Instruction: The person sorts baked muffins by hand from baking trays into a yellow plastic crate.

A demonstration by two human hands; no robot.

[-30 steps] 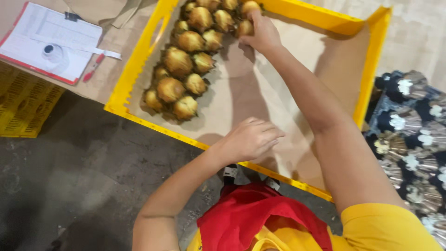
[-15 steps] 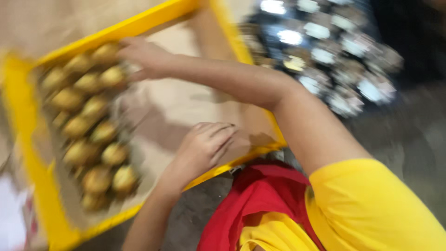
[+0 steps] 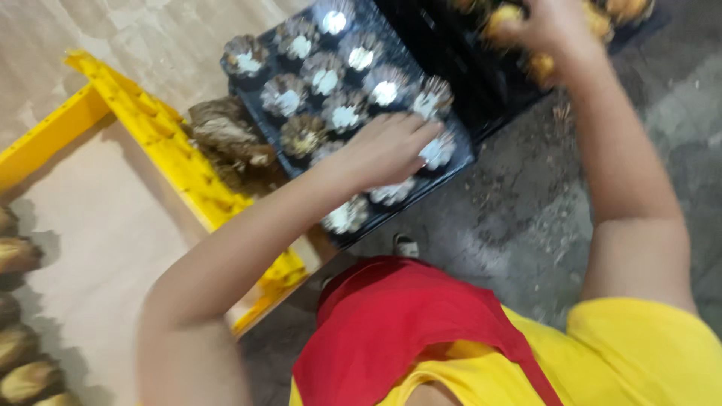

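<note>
Fluted moulds (image 3: 346, 90) crowd the dark tray (image 3: 459, 162); bare floor (image 3: 519, 218) beside it seems open.

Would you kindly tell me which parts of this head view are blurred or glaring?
Head view: the right hand and cakes at the top edge are motion-smeared; the left hand is softly blurred; the fluted moulds on the dark tray glare white.

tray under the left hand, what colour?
Dark, near black, the tray holds shiny fluted moulds; head view.

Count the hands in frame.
2. Left hand rests on the fluted moulds in the dark tray, centre; right hand, blurred, is among browned cakes, top right.
</note>
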